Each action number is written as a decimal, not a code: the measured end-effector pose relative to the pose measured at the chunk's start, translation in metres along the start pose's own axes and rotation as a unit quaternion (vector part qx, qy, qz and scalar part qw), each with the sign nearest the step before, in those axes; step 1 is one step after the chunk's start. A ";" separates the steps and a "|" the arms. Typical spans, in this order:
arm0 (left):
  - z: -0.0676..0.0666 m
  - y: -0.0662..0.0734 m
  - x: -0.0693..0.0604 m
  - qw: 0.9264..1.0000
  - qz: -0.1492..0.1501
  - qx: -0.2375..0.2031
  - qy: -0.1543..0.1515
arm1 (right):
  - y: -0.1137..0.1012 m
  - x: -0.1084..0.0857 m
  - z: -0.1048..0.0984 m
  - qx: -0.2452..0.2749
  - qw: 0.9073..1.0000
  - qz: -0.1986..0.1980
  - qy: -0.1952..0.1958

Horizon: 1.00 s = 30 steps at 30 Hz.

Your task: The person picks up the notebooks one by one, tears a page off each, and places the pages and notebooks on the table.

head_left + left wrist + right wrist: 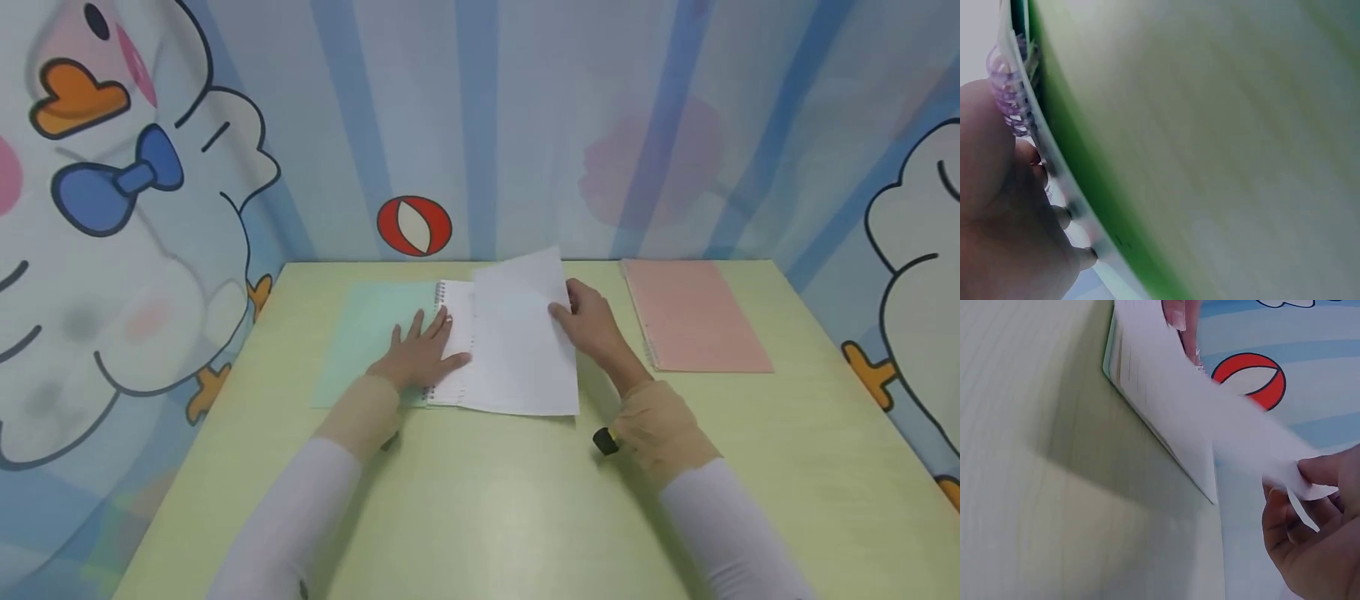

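A spiral notebook lies open on the table, its mint-green cover point(352, 333) folded out to the left and white pages on the right. My left hand point(420, 354) rests with fingers spread across the cover, the coil point(440, 293) and the inner strip of the page. Between thumb and fingers, my right hand point(592, 321) pinches the right edge of a white sheet point(525, 350), lifted and slanting up at its top corner. The right wrist view shows this sheet point(1210, 412) bowed above the stack. A dotted line runs near its left side; whether it is partly detached I cannot tell.
A pink spiral notebook point(701, 317) lies closed at the back right of the pale yellow-green table point(480, 508). Behind the table stands a wall point(525, 125) printed with cartoon figures and blue stripes.
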State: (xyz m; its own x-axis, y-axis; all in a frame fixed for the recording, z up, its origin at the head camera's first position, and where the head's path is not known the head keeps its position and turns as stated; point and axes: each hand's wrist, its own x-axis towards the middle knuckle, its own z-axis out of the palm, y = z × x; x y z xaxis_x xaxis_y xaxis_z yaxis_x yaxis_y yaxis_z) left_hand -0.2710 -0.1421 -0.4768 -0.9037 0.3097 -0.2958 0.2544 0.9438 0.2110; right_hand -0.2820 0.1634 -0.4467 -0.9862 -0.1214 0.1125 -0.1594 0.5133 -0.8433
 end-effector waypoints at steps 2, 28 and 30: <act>0.001 -0.002 0.001 1.000 0.002 0.000 0.003 | 0.000 0.001 -0.003 -0.007 1.000 0.015 0.007; 0.011 -0.007 0.014 1.000 -0.014 -0.014 -0.001 | -0.020 -0.012 -0.024 -0.020 0.998 0.023 0.046; 0.013 -0.010 0.015 1.000 -0.014 -0.015 0.000 | -0.019 -0.015 -0.025 -0.006 0.999 0.030 0.043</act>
State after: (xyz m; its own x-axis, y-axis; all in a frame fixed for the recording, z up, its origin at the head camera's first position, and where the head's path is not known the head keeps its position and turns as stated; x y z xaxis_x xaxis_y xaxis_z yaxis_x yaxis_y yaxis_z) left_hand -0.2826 -0.1451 -0.4949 -0.9098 0.2842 -0.3025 0.2193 0.9479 0.2310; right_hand -0.2654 0.1764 -0.4192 -0.9940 -0.0165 0.1080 -0.1004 0.5278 -0.8434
